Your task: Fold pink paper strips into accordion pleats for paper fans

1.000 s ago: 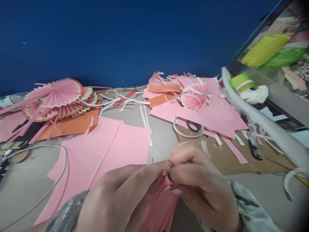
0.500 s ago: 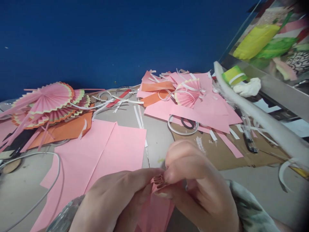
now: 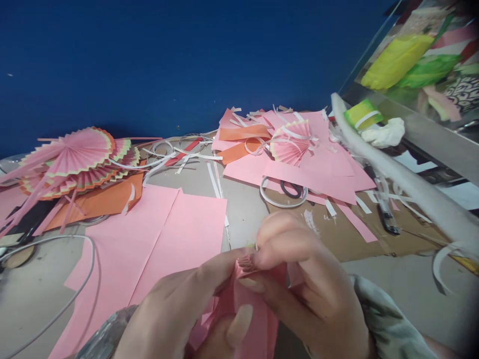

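Note:
Low in the middle, a strip of pink paper is folded into tight accordion pleats, their zigzag ends facing up. My left hand grips the pleats from the left, its thumb lying across the front of the paper. On the other side my right hand pinches the pleated end between thumb and fingers. The unfolded length hangs down toward me, partly hidden by both hands. Left of my hands lie flat pink sheets on the grey table.
Pleated pink paper fans are piled at the far left. Pink and orange scraps, with a small fan, lie at the back middle. A cutter knife rests on brown cardboard at right. A white cable curves at left. Behind is a blue wall.
The pleated paper and both hands have risen slightly. My left thumb has come into view on the front of the paper, and more of the hanging part shows.

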`<state>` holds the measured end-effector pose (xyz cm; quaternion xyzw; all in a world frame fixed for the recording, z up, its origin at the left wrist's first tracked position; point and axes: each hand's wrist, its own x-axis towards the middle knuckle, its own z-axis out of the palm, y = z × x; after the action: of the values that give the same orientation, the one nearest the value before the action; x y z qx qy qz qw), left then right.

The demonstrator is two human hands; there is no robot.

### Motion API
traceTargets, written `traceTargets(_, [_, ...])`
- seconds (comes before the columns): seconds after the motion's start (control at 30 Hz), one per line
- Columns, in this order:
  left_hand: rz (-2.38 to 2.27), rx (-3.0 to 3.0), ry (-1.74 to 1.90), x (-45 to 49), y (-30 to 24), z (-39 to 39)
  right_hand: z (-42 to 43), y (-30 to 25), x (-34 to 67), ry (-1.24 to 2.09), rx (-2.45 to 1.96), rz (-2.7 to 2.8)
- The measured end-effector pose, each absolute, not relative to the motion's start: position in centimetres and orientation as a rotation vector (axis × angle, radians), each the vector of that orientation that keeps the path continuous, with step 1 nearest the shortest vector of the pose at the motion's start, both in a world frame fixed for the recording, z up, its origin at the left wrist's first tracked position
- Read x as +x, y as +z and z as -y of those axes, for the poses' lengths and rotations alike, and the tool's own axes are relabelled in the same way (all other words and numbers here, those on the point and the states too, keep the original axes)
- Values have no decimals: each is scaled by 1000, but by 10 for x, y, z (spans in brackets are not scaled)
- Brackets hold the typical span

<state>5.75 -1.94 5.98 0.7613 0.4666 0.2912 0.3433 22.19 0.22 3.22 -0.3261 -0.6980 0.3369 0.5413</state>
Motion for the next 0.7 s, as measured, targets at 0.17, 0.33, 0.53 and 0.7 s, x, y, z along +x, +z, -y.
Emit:
traceTargets(0.17, [-1152, 1873, 723, 60, 56, 19, -2, 32, 221, 825, -850, 1657])
traceTargets(0.33, [-1191, 1867, 641, 62, 56, 15, 0, 28, 219, 865, -945, 1635])
traceTargets(0.53, [-1219, 1806, 518, 59, 47, 5, -4, 21, 214, 966, -1203, 1569])
traceTargets(0.7, [-1242, 1674, 582, 59, 34, -1, -12, 19, 218, 1081, -1227, 1641])
